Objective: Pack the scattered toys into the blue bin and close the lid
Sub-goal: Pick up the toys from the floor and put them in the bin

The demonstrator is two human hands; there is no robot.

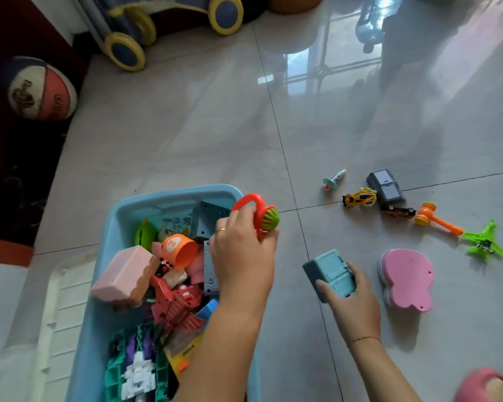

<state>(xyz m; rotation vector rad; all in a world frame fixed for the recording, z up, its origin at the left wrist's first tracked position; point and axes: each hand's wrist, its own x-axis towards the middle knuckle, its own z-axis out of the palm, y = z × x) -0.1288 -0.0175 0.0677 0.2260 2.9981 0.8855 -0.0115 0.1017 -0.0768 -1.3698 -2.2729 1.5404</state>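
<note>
While the left hand (241,253) holds a red rattle (256,211) over the blue bin's (134,203) far corner, its grip closed on the handle, the right hand (352,297) clasps a teal block (330,271) above the floor (186,134); a pink toy (407,278) lies just beside it.

Glossy pale tiled floor (186,126) mirrors a bright window; dark rug (21,175) lies left.

My bin (169,195) is light blue; my rattle (257,211) red with a green-striped end; the block (330,274) teal; the floor (186,126) pale grey.
</note>
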